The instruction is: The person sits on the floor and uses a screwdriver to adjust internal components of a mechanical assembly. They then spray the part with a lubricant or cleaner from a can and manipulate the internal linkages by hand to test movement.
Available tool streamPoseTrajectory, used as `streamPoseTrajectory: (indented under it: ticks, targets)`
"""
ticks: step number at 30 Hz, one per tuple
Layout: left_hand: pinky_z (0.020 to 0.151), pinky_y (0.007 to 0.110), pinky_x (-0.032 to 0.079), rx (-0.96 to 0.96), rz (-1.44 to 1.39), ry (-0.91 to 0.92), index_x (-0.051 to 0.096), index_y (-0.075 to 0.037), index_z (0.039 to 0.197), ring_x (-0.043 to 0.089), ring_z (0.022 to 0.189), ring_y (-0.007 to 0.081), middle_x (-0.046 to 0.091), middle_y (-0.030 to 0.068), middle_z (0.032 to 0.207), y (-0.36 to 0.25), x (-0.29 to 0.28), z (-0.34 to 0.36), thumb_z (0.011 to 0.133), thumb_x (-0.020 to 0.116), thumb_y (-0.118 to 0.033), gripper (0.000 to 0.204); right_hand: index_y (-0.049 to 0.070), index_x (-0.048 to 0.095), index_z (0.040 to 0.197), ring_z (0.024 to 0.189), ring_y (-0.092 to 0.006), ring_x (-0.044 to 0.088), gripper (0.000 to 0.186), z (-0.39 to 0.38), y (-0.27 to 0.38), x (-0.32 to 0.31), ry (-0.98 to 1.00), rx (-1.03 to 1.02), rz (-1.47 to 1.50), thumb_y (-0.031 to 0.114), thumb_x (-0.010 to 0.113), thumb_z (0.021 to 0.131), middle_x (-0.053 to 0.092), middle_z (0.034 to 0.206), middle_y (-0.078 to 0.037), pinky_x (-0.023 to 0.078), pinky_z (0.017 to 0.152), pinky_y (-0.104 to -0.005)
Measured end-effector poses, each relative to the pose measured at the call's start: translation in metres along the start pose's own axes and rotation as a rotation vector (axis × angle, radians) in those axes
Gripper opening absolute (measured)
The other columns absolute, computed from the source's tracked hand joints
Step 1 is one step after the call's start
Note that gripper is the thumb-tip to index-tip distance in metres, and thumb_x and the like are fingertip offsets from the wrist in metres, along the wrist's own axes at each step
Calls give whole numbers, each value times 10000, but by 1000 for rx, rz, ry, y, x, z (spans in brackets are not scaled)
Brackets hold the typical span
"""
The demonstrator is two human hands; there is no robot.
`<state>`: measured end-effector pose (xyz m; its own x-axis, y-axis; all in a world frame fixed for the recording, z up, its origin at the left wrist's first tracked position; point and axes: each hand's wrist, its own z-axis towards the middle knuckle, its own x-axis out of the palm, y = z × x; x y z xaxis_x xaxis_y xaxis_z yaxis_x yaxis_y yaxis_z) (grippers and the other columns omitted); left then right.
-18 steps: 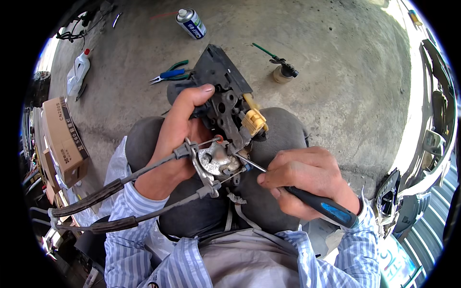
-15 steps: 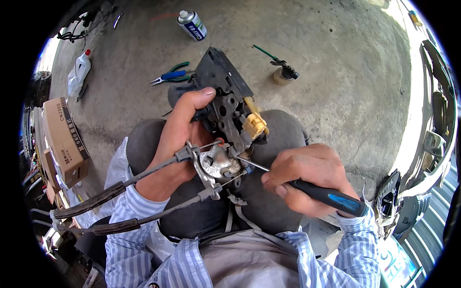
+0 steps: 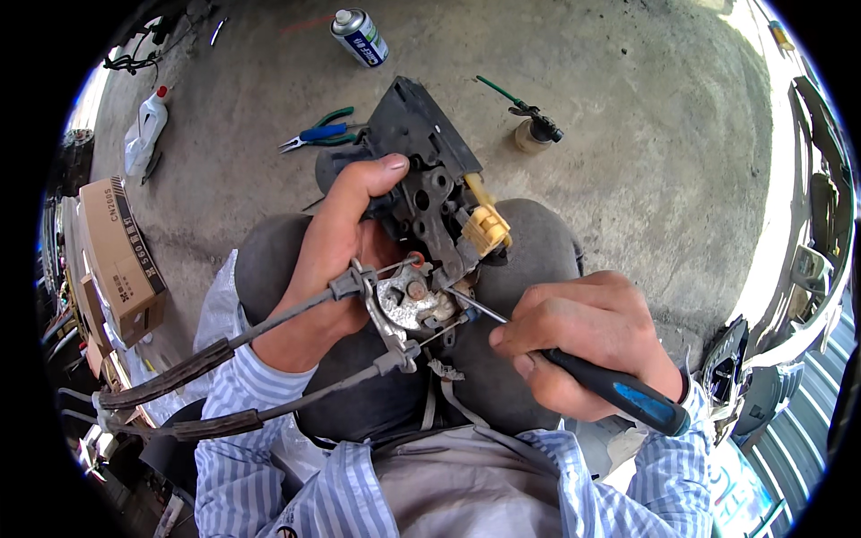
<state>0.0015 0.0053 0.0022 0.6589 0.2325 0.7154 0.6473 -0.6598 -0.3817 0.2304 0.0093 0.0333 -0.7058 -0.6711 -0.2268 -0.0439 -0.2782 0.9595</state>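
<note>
My left hand [image 3: 345, 224] grips a car door latch [image 3: 429, 134] from its left side, thumb on top, holding it above my knees. The latch has a black housing, a yellow plastic piece [image 3: 487, 229] and a worn silver metal plate [image 3: 411, 300] at its near end. Two cables [image 3: 296, 316] run from that plate to the lower left, over my left wrist. In my right hand [image 3: 587, 336] is a screwdriver [image 3: 619, 387] with a black and blue handle. Its shaft points up and left, and the tip meets the latch beside the silver plate; the exact contact point is hidden.
On the concrete floor ahead are pliers with a blue-handled tool [image 3: 321, 133], a spray can [image 3: 360, 38] and a small oil can [image 3: 535, 134]. To the left lie a white bottle [image 3: 145, 133] and a cardboard box [image 3: 121, 255]. Car panels [image 3: 812, 269] line the right side.
The latch has shifted slightly to the right in my left hand's grip. My right hand and the screwdriver have moved a little right and down, the tip staying at the latch.
</note>
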Motion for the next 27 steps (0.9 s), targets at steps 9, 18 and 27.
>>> streamPoseTrajectory:
  ticks: [9, 18, 27]
  targets:
    - [793, 385, 570, -20, -17, -117, 591, -4, 1167, 683, 897, 235, 684, 126, 1044, 3, 2, 3, 958, 510, -370, 429, 8, 660, 858, 481, -219, 575, 193, 0, 3, 6, -12, -36, -111, -16, 621, 670, 602, 685, -74, 435, 419, -331]
    - [780, 396, 579, -24, -15, -96, 588, 3, 1172, 681, 899, 234, 681, 135, 1045, 0, 0, 8, 962, 498, -377, 443, 0, 665, 907, 531, -222, 602, 232, -7, -13, 10, -47, -86, -88, -62, 644, 685, 625, 746, -93, 458, 442, -322]
    - [769, 396, 583, -16, 31, -79, 591, -2, 1169, 686, 897, 229, 689, 123, 1034, 1, -1, 10, 959, 509, -370, 431, 1, 650, 860, 571, -232, 652, 150, -7, -9, 8, -51, -48, -72, -44, 630, 717, 669, 764, -114, 501, 472, -313]
